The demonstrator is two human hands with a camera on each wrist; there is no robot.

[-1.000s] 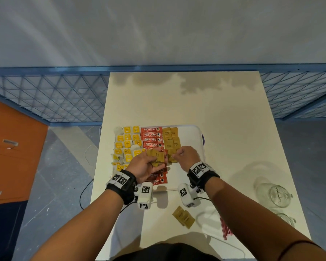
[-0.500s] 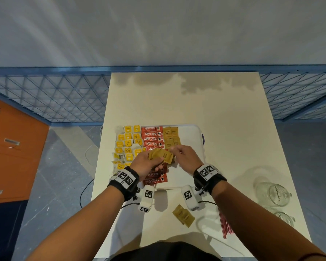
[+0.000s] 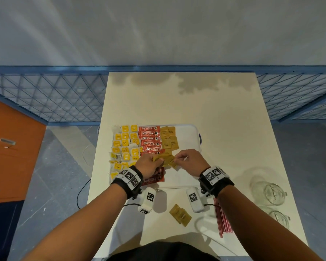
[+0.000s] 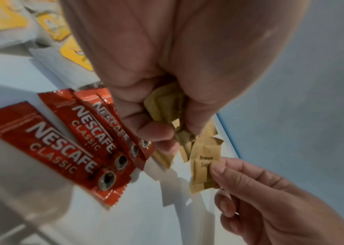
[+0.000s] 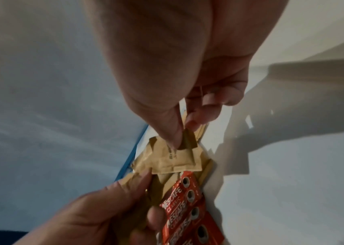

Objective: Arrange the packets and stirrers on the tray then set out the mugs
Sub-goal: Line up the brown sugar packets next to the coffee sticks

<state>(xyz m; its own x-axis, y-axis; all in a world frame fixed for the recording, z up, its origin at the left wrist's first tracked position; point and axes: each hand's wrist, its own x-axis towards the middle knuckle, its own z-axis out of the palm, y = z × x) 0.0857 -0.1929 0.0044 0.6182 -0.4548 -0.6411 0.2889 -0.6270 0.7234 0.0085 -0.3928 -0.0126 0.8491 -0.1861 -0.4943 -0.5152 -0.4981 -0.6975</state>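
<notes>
On a smooth cream table (image 3: 224,119) by blue mesh fencing (image 3: 51,97), the left hand (image 3: 149,164) clutches crinkled brown paper packets (image 4: 166,107) while the right hand (image 3: 192,161) pinches one packet (image 4: 204,169).

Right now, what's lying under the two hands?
Under the left hand and right hand: red coffee sachets and brown sugar packets on the white tray. The hands hide how many more lie beneath.

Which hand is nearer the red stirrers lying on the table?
Right. The stirrers lie on the table just below the right wrist. The right hand is over the tray, pinching a sugar packet; the left hand is further left, gripping more packets.
</notes>
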